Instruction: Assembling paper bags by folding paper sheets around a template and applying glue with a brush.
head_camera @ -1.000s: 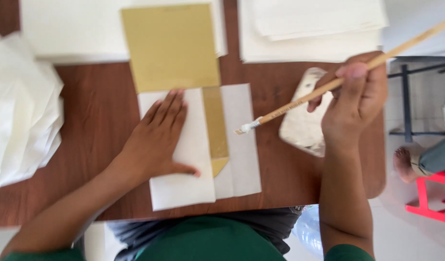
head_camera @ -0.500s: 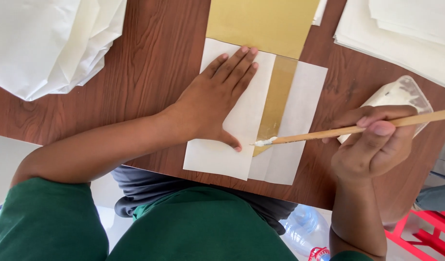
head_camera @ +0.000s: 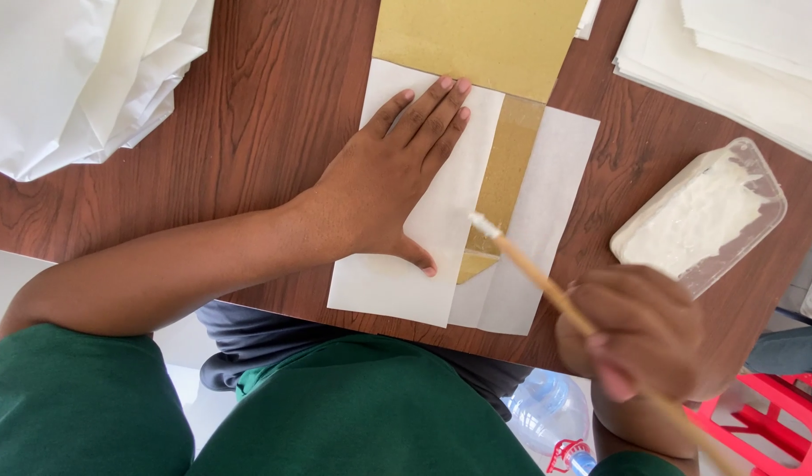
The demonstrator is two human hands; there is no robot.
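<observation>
My left hand (head_camera: 391,177) lies flat, fingers spread, on the left flap of a folded white paper (head_camera: 547,229) on the wooden table. A gold paper (head_camera: 481,35) runs from the top of the view down under the white flaps, showing as a narrow gold strip (head_camera: 508,167) between them. My right hand (head_camera: 642,333), blurred, grips a thin wooden brush (head_camera: 529,266) near the table's front edge. The brush's white, paste-laden tip rests at the edge of the gold strip, close to my left thumb.
A clear plastic tub of white paste (head_camera: 698,216) sits at the right. A heap of white paper bags (head_camera: 80,70) fills the upper left; stacked white sheets (head_camera: 741,62) lie at the upper right. Below the table edge are a plastic bottle (head_camera: 547,410) and a red stool (head_camera: 776,423).
My right hand has dropped toward the front edge and swung the brush, so the tip now points up-left onto the gold strip. The left hand stays pressed on the paper.
</observation>
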